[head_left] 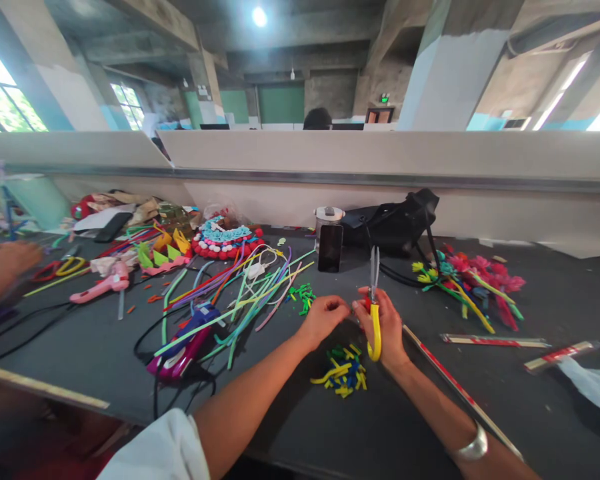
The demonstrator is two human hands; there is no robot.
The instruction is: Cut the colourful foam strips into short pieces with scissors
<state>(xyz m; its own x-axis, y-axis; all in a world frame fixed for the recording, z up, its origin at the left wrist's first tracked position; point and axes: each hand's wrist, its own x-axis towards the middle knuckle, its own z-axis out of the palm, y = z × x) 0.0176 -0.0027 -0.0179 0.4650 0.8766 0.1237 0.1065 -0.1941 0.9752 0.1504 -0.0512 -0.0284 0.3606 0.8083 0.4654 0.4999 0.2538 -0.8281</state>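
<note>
Scissors point(375, 323) sat firmly in the right hand's point(391, 328) fingers, while the left hand point(324, 321) worked just left, its grasp unclear, scraps point(344, 375) piled nearer!

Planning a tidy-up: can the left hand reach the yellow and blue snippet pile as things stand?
Probably yes: the left hand is close, and the snippet pile lies uncovered, nothing visible between them. Whether the hand holds something is unclear.

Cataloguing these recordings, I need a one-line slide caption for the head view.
Right hand holding yellow-handled scissors near the left hand, with small coloured pieces on the dark table.
</note>
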